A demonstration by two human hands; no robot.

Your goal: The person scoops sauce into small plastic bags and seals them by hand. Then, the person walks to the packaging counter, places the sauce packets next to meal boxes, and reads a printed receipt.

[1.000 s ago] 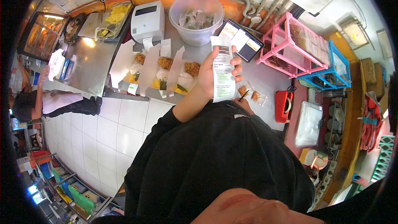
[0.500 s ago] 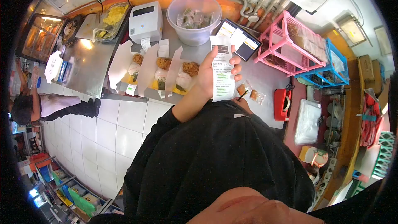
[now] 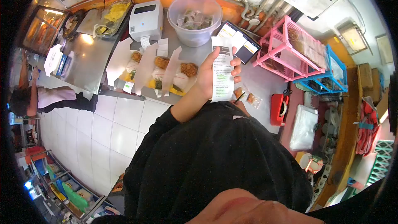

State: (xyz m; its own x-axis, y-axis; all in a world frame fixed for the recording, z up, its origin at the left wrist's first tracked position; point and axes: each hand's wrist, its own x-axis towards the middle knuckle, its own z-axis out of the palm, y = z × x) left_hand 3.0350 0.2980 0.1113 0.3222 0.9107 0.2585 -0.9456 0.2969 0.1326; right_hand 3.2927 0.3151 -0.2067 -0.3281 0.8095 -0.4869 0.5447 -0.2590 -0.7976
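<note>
My left hand (image 3: 206, 77) is closed on a long printed receipt (image 3: 222, 71), held upright with its text facing me; the fingertips curl round its right edge. My right hand (image 3: 241, 108), low by my body and partly hidden by the black sleeve, holds a dark pen (image 3: 239, 97). Just right of it on the metal counter lie small clear packets (image 3: 251, 98) with brown contents. Left of my left hand stand three open white boxes with fried chicken (image 3: 188, 69), wrapped white portions and something yellow. Paper slips lie by the boxes.
Behind the boxes are a white printer (image 3: 146, 21), a clear bucket (image 3: 194, 20) and a tablet (image 3: 237, 41). Pink rack (image 3: 286, 49), blue rack (image 3: 331, 74), red tape dispenser (image 3: 278, 110) and plastic bags (image 3: 304, 127) are at right. Another person (image 3: 41, 99) stands at far left.
The view has shifted slightly. Both hands keep their hold on the receipt and the pen. At far left, the other person's arms have moved away from the white box.
</note>
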